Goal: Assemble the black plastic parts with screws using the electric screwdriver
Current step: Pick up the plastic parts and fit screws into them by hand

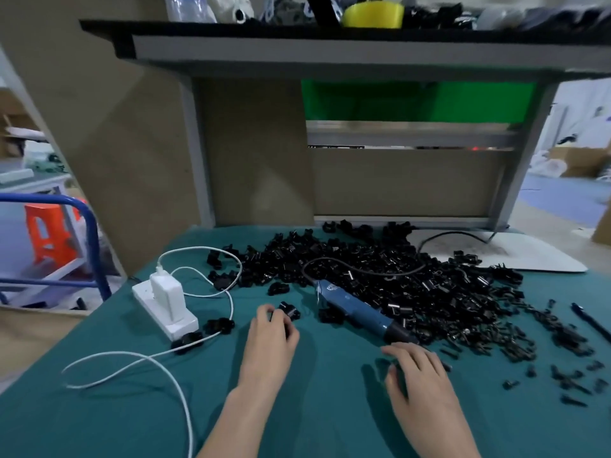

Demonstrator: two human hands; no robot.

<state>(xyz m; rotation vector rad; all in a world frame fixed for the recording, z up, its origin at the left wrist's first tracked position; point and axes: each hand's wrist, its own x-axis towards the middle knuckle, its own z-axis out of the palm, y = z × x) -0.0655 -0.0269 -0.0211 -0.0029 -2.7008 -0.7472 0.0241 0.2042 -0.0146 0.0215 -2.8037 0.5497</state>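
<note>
Surface: teal cloth (314,408) over a worktable, with a grey shelf frame (330,57) and a cardboard panel behind it.
Far left: orange stool (49,233) behind a blue rail (89,233), off the table and well left of the electric screwdriver (358,313).
White cable (172,371): loops over the cloth, well left of the screwdriver.
Power strip (165,309): white, with a white charger (165,292) plugged in on top, left of the screwdriver. A few stray black pieces lie just beside it.
Left hand (269,332): near the screwdriver on its left, fingers curled and pinching a black part (289,310) at the fingertips. The exact grip is blurred.
Electric screwdriver: blue body and black nose, lying flat on the cloth at a slant, nose toward the right hand. Neither hand touches it. Its dark cord (363,272) loops from the rear end back over the pile.
Right hand (420,375): just in front of the screwdriver nose, palm down, fingers loosely spread and near straight, holding nothing.
Pile of black parts (413,276): big heap behind and right of the screwdriver, touching its body.
Small black pieces (515,342): scattered right of the screwdriver, too small to tell if they are screws.
White board (529,256): flat, behind the pile, far right of the screwdriver.
Black pen (591,320): at the right edge, well apart from the screwdriver.
</note>
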